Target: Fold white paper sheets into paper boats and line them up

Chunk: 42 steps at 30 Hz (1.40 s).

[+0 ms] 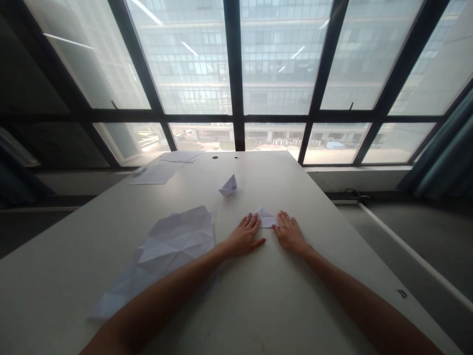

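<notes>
Head view: folded paper (266, 219) is pressed by flattened left grip (244, 237) and right grip (290, 233), seemingly to steady it; paper boat (229, 186) beyond.

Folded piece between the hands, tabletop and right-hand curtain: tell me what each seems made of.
Folded piece: likely plain white paper, matte, with visible crease lines. Tabletop: smooth white, perhaps laminate, given its faint sheen. Curtain: probably fabric, dull blue, hanging in soft folds.

arms (166, 296) extended forward, converging | left fingers (253, 222) flat, slightly spread | right fingers (285, 219) flat, slightly spread | thumbs (260, 242) inward
</notes>
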Available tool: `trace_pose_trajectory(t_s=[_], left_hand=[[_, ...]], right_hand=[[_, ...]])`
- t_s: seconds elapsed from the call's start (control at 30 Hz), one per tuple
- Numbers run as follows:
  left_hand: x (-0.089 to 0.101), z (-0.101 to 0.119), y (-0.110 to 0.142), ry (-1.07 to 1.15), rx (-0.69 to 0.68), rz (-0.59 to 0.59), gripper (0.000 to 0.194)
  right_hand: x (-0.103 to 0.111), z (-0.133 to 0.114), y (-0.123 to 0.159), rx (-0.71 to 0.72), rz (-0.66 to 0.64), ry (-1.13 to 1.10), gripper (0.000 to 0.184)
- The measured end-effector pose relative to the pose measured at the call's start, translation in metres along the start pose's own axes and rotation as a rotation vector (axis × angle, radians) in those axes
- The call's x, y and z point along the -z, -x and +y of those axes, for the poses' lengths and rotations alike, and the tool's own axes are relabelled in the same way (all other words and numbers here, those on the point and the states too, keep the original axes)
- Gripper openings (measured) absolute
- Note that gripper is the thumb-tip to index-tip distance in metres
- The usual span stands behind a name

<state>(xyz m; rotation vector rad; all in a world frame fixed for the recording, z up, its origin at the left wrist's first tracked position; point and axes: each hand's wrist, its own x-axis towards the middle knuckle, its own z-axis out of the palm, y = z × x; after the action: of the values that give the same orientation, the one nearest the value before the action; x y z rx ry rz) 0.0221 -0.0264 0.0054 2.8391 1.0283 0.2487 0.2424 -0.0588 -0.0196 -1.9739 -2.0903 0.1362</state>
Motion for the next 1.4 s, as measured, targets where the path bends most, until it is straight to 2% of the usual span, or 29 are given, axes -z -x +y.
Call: trace_pose_trajectory(t_s=[0.23, 0.37, 0.5, 0.7, 1.03, 1.13, 1.2, 1.3, 1.33, 1.4], left_hand=[[-0.006, -0.004, -0.003, 0.061, 0.012, 0.043, 0.076], [-0.01, -0.011, -0.008, 0.115, 0.154, 0.153, 0.063], [-0.008, -0.023, -0.008, 0.063, 0.299, 0.262, 0.054], [0.001, -0.029, -0.006, 0.108, 0.248, 0.335, 0.049], [0.006, -0.031, -0.011, 0.541, 0.25, 0.492, 0.044], [0.008, -0.032, -0.012, 0.716, 0.268, 0.525, 0.041], [0.012, -0.031, -0.013, 0.875, 0.279, 0.554, 0.04], [0.018, -0.027, -0.014, 1.129, 0.31, 0.587, 0.046], [0.019, -0.025, -0.014, 1.199, 0.32, 0.582, 0.048], [0.023, -0.019, -0.013, 1.303, 0.32, 0.537, 0.05]], right_hand=[[0.003, -0.002, -0.002, -0.034, 0.089, -0.087, 0.056], [0.005, -0.002, -0.003, -0.036, 0.175, -0.147, 0.043], [0.009, -0.002, -0.003, 0.001, 0.263, -0.227, 0.038], [0.014, -0.002, -0.004, 0.078, 0.332, -0.338, 0.033], [0.019, -0.002, -0.006, 0.171, 0.49, -0.638, 0.026], [0.019, 0.003, -0.011, 0.082, 0.56, -0.768, 0.031], [0.02, 0.005, -0.015, -0.03, 0.585, -0.92, 0.048], [0.025, 0.005, -0.016, -0.2, 0.533, -1.21, 0.073], [0.026, 0.002, -0.014, -0.231, 0.464, -1.308, 0.076], [0.029, -0.006, -0.009, -0.225, 0.246, -1.472, 0.068]])
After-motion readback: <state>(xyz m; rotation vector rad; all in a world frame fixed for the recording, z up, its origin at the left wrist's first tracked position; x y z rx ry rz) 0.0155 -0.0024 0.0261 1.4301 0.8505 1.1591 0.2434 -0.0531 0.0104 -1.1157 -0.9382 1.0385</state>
